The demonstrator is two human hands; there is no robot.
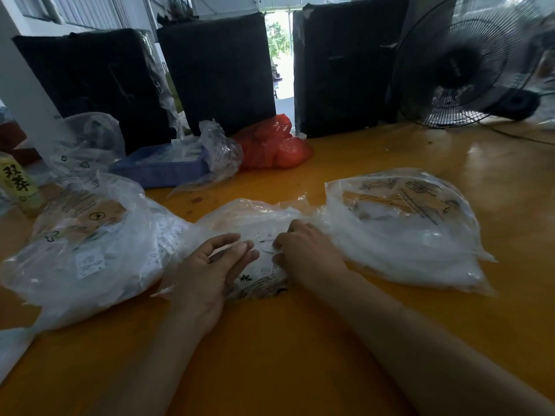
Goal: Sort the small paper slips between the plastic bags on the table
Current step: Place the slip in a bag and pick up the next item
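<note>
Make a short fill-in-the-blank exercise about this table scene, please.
1. Both hands rest on the ____ clear bag.
2. The red bag lies in front of the black ____.
3. The fan stands at the table's far ____ corner.
4. The table top is ____.

Missing words: middle; panels; right; orange

Centre frame: left hand (214, 265), fingers extended, rests on middle plastic bag (255, 217); right hand (303, 247) curled, pinching its film. Clear bags lower left (90, 253) and right (414, 232). Yellow table (300, 340). Fan (468, 61) upper right.
</note>
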